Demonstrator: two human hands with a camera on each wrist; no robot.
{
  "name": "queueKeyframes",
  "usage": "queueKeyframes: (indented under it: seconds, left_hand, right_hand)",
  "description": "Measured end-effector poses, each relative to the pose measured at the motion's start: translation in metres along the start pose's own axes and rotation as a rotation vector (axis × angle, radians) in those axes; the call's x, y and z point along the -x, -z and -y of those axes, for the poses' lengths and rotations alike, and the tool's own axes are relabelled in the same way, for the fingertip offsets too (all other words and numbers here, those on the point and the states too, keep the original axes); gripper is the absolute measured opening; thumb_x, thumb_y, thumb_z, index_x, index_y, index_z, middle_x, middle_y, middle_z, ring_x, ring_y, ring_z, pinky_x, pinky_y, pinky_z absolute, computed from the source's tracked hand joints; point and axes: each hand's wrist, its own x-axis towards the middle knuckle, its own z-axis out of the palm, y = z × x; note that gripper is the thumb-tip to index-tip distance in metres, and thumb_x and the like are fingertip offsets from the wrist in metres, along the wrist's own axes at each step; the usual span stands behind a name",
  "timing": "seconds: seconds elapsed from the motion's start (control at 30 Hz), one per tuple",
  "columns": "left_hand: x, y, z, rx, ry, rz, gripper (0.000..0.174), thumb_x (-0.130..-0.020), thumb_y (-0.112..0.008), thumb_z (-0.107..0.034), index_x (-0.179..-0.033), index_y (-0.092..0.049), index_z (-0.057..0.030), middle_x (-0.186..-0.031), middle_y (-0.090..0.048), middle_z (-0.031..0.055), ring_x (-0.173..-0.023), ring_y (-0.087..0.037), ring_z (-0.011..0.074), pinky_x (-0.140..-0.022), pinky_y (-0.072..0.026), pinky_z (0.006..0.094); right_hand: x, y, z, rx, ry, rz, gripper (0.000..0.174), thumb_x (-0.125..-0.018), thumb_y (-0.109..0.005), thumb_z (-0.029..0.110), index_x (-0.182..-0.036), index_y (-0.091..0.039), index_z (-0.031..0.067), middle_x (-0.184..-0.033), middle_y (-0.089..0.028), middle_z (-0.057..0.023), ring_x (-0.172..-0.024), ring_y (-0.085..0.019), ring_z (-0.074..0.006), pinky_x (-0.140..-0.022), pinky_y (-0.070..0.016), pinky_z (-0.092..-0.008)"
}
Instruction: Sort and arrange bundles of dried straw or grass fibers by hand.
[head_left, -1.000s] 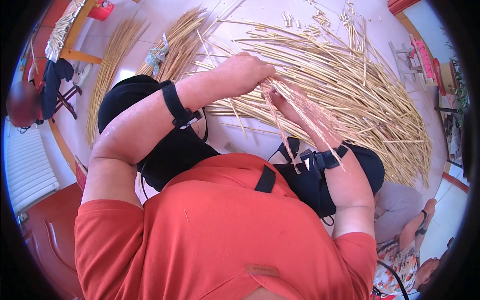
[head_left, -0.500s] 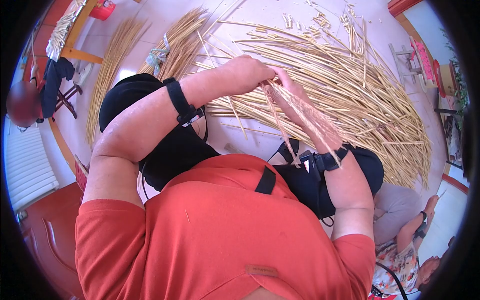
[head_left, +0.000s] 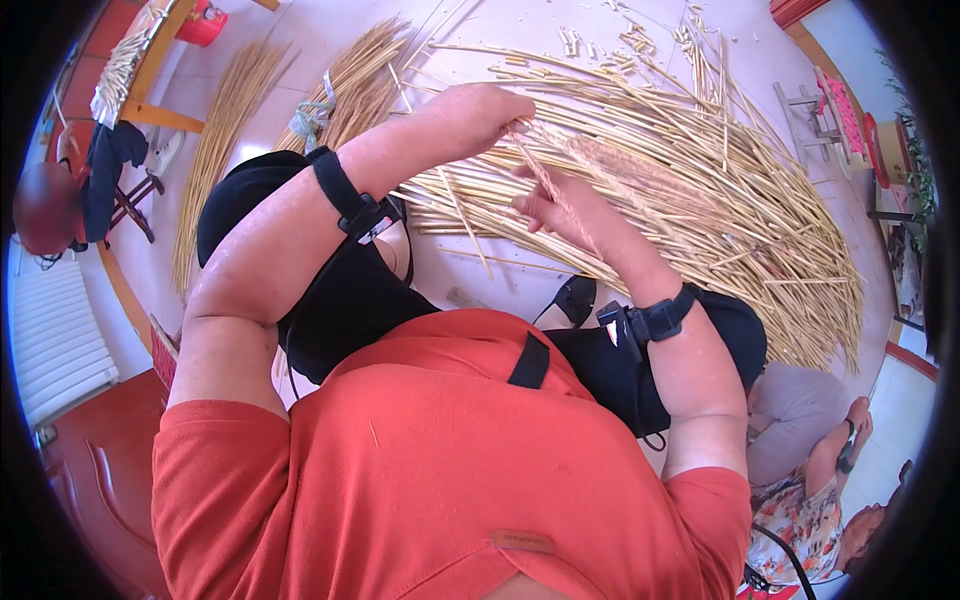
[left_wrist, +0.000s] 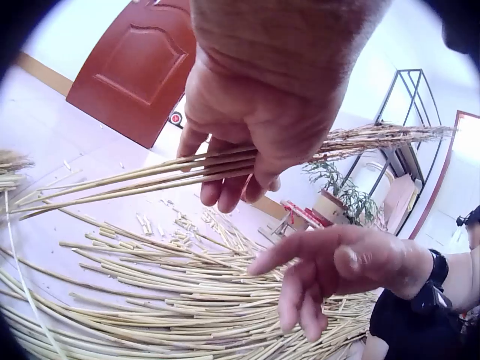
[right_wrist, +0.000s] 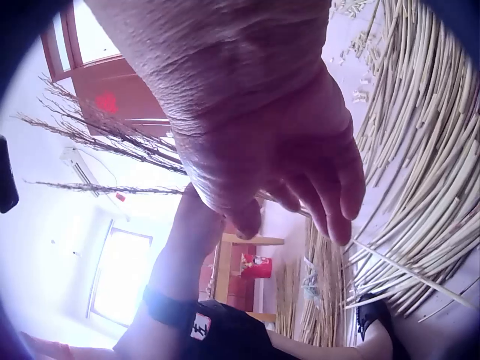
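The left hand (head_left: 485, 115) grips a few thin stalks with feathery seed heads (head_left: 650, 180). In the left wrist view the left hand (left_wrist: 266, 112) has its fingers around the stalks (left_wrist: 135, 182), whose seed heads (left_wrist: 375, 139) point right. The right hand (head_left: 568, 208) is just below, fingers loosely bent, beside a drooping seed head (head_left: 548, 182). Nothing shows in the right hand (left_wrist: 337, 270) in the left wrist view. In the right wrist view the right hand (right_wrist: 277, 142) partly hides the left hand (right_wrist: 196, 223).
A wide pile of long stalks (head_left: 730, 210) covers the floor ahead. Two bundles stand left, one tied with a ribbon (head_left: 312, 120). Short cut pieces (head_left: 635, 40) lie beyond. A wooden table (head_left: 150, 75) is far left; another person (head_left: 810, 500) sits at right.
The right hand has come away from the left hand and moved slightly down, its fingers loosened. The left hand has risen a little, still holding the stalks.
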Motion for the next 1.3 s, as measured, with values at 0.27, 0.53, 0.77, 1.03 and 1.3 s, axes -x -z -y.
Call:
queueKeyframes:
  seconds: [0.27, 0.53, 0.77, 1.03, 1.3]
  left_hand:
    - [0.002, 0.009, -0.005, -0.07, 0.005, -0.055, 0.017, -0.082, -0.053, -0.008, -0.097, -0.059, -0.0099, -0.087, -0.064, 0.0129, -0.087, -0.061, 0.0347, -0.072, -0.0473, 0.0447]
    - [0.004, 0.0, -0.005, -0.11, -0.002, 0.085, 0.021, -0.082, -0.052, -0.008, -0.1, -0.061, -0.0131, -0.087, -0.065, 0.0127, -0.087, -0.062, 0.0338, -0.073, -0.0479, 0.0444]
    - [0.011, -0.023, 0.004, -0.066, -0.047, 0.155, 0.015, -0.081, -0.052, -0.009, -0.092, -0.061, -0.0121, -0.082, -0.064, 0.0131, -0.084, -0.062, 0.034, -0.069, -0.0472, 0.0451]
    - [0.025, -0.055, -0.007, -0.229, -0.119, 0.58, 0.015, -0.081, -0.052, -0.013, -0.089, -0.064, -0.0126, -0.081, -0.065, 0.0118, -0.082, -0.064, 0.0337, -0.069, -0.0494, 0.0439]
    - [-0.013, -0.004, 0.014, 0.125, -0.103, -0.095, 0.016, -0.085, -0.054, -0.011, -0.098, -0.063, -0.0129, -0.081, -0.066, 0.0116, -0.075, -0.064, 0.0298, -0.066, -0.0491, 0.038]
  right_hand:
    - [0.005, -0.012, -0.028, 0.676, 0.083, 0.165, 0.044, -0.086, -0.061, 0.032, -0.121, -0.054, 0.005, -0.086, -0.064, -0.0206, -0.083, -0.062, -0.0314, -0.074, -0.0473, -0.0376]
    - [0.007, -0.018, -0.014, 0.789, 0.012, 0.238, 0.041, -0.086, -0.06, 0.031, -0.118, -0.055, 0.0059, -0.09, -0.064, -0.0225, -0.09, -0.062, -0.0357, -0.079, -0.0476, -0.0421]
    - [0.013, -0.032, -0.034, 0.879, 0.066, 0.247, 0.04, -0.085, -0.061, 0.03, -0.116, -0.057, 0.0061, -0.092, -0.065, -0.0206, -0.091, -0.062, -0.0354, -0.081, -0.0483, -0.0426]
    - [0.02, -0.024, -0.09, 0.177, 0.015, 0.262, 0.031, -0.092, -0.057, 0.028, -0.104, -0.06, -0.0001, -0.083, -0.059, -0.0053, -0.083, -0.061, -0.0127, -0.073, -0.0494, -0.0254]
    - [0.008, -0.032, -0.045, 0.974, 0.015, 0.342, 0.034, -0.083, -0.062, 0.028, -0.11, -0.059, 0.006, -0.1, -0.064, -0.0187, -0.096, -0.06, -0.0354, -0.081, -0.0483, -0.0435]
